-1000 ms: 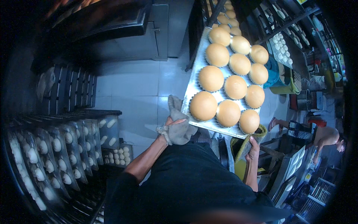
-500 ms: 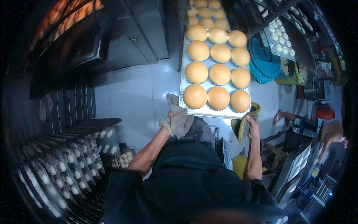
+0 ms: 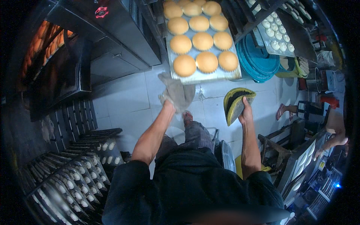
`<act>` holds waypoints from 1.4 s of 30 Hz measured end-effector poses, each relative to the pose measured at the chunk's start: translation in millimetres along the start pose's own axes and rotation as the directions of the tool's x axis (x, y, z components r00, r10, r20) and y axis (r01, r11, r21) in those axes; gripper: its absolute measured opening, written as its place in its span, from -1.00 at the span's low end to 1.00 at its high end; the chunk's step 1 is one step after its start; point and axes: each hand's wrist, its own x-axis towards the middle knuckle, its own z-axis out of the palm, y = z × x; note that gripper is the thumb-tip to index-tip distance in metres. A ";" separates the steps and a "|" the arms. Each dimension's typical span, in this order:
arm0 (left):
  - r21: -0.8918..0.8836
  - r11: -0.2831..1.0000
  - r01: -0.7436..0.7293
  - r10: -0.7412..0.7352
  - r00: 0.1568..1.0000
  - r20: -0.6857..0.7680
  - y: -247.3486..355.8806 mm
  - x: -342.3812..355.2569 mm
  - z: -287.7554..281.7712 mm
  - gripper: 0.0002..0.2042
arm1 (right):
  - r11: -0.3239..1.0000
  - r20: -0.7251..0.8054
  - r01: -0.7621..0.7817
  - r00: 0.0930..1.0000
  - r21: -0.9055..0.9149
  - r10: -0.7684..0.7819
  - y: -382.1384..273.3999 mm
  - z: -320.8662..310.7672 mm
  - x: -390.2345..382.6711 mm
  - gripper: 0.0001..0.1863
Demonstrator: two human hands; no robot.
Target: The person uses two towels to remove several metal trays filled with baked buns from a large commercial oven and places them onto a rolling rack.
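A metal tray [image 3: 221,77] carries rows of round golden-brown cakes in fluted cups and sits ahead of me, its far end running under a dark rack frame. At its near left corner, my left hand [image 3: 168,104] is wrapped in a worn grey cloth [image 3: 179,93], which overlaps or touches the tray's edge; most of the fingers are hidden. Off to the right and apart from the tray, my right hand [image 3: 246,112] grips a folded oval pot holder [image 3: 233,107] with a yellow-green rim and dark inside, thumb on its edge.
Glowing buns [image 3: 52,45] show inside a dark oven [image 3: 108,52] at left. A rack of dough trays [image 3: 80,180] stands lower left. Right of the cakes are a teal lidded tub [image 3: 258,62] and a dough-ball tray [image 3: 277,35]. Another person's arm [image 3: 333,140] reaches over a tray at far right.
The cake tray has moved away from me and slightly left. My right hand has come off it with the pot holder; my left hand with the cloth has shifted forward.
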 end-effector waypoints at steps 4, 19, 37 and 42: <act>-0.640 0.756 0.137 -0.053 0.988 0.148 -102.5 72.0 -51.0 -0.76 | 0.998 -0.052 -0.049 0.997 -0.025 0.048 31.1 -30.3 -16.2 -0.60; -0.996 -0.045 0.079 -0.281 0.956 0.088 -186.0 -87.9 -50.3 -0.76 | 0.953 0.244 -0.104 0.954 -0.285 0.177 54.9 90.7 -31.4 -0.43; 0.044 0.785 0.617 -0.413 0.471 0.779 -741.3 -248.8 270.7 -0.68 | -0.208 0.972 0.968 0.174 -0.140 0.157 178.9 677.3 -172.6 -0.12; 0.059 0.752 0.656 -0.580 0.617 0.532 -789.4 -208.6 392.8 -0.64 | -0.139 0.918 0.918 0.385 -0.370 0.094 183.4 693.0 -185.1 -0.19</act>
